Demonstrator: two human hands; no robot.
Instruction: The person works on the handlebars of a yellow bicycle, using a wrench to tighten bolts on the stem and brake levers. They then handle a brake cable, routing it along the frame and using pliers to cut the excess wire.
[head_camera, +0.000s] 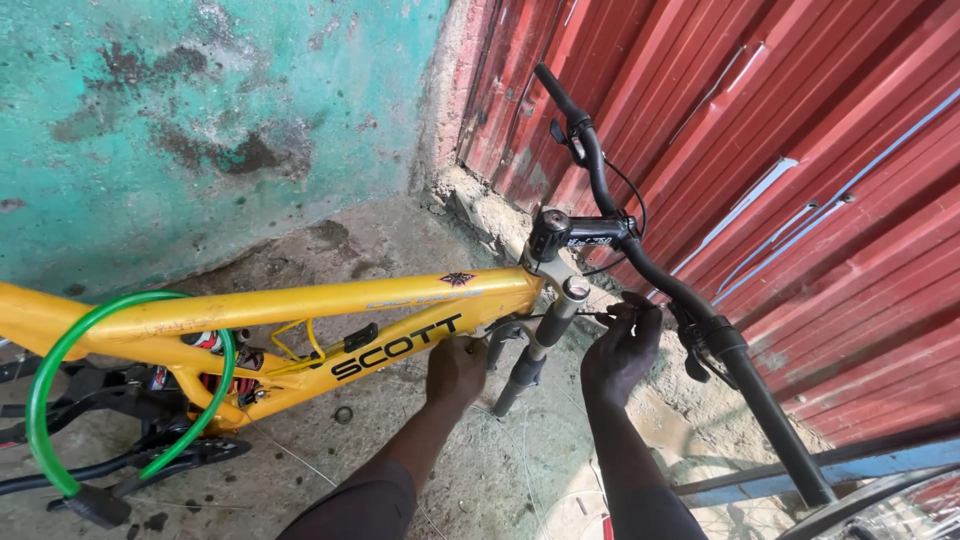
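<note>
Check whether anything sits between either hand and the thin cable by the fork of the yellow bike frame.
Nothing visible does. The right hand already pinches the thin dark cable beside the grey suspension fork leg. The left hand is closed against the underside of the yellow bicycle frame, near the fork crown, where its fingers are hidden.

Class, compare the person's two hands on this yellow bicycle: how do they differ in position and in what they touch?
1. The left hand sits lower, under the yellow frame; the right hand is raised beside the fork.
2. The left hand is closed against the frame's down tube; the right hand pinches a thin cable below the black handlebar.
Both reach forward from dark sleeves.
</note>
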